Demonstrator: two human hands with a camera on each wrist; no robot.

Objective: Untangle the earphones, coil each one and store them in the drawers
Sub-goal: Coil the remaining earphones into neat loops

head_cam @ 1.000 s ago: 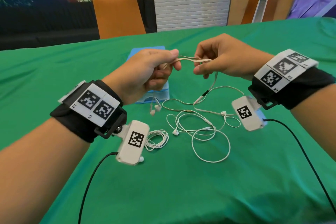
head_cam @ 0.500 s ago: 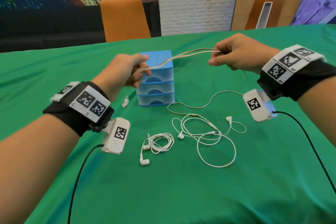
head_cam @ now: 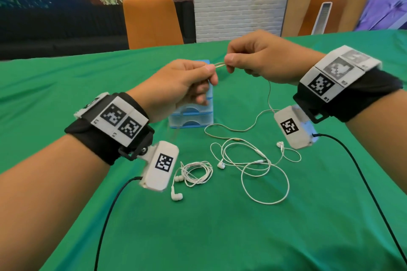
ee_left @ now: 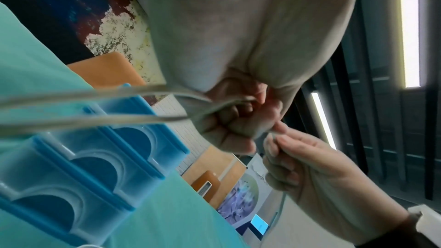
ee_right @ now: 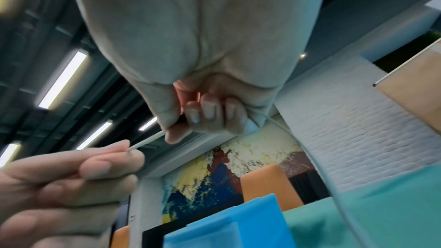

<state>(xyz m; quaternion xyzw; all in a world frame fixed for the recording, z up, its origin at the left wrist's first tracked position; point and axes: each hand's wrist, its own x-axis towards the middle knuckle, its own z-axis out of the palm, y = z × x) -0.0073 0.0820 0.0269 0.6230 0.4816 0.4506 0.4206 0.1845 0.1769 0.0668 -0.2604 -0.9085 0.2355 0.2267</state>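
Observation:
Both hands hold a beige earphone cable [head_cam: 220, 64] in the air above the green table [head_cam: 286, 237]. My left hand [head_cam: 211, 74] pinches it in front of the blue three-drawer unit [head_cam: 193, 117], with folded strands [ee_left: 95, 122] trailing from the fist [ee_left: 238, 114]. My right hand [head_cam: 229, 64] pinches the same cable [ee_right: 148, 140] a few centimetres away. The rest of the cable [head_cam: 242, 130] hangs from the right hand onto the table. A coiled white earphone [head_cam: 198, 172] lies near the left wrist. A loose white earphone [head_cam: 259, 169] is spread out right of it.
An orange chair [head_cam: 152, 22] stands behind the table's far edge. Black camera cables [head_cam: 363, 178] run from both wrists back toward me over the cloth. All three drawers [ee_left: 95, 157] look closed.
Half a second ago the hands were wide apart with the beige cable stretched between them. They have now come together, the left hand moving right in front of the drawers.

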